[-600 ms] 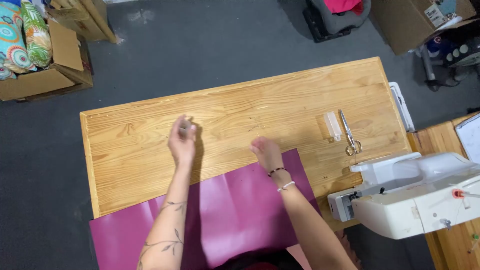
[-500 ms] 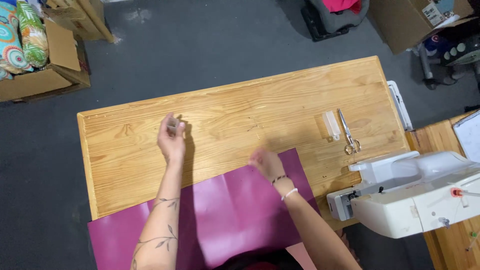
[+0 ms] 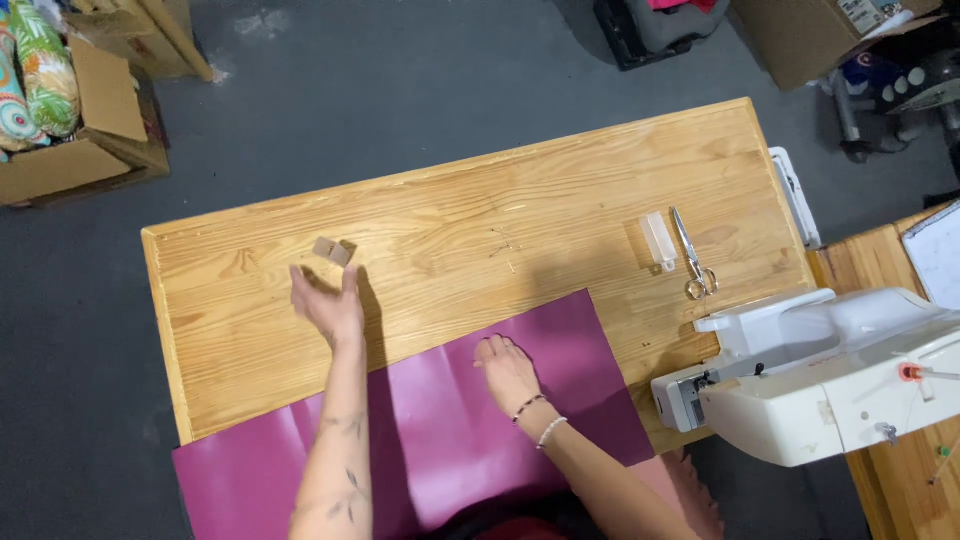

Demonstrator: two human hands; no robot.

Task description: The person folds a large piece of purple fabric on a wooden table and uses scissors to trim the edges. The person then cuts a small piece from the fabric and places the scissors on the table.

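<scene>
My left hand (image 3: 325, 305), fingers released, hovers beside a small tan tag (image 3: 332, 250); right hand (image 3: 507, 372) lies flat on the glossy magenta vinyl sheet (image 3: 440, 430), uncut.

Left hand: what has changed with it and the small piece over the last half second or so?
The left hand has opened and let go of the small tan piece, which now shows just past the fingertips over the table; before, the fingers were closed round it. The hand has also shifted leftward. The right hand stays flat on the purple sheet. Scissors and sewing machine are unmoved.
</scene>
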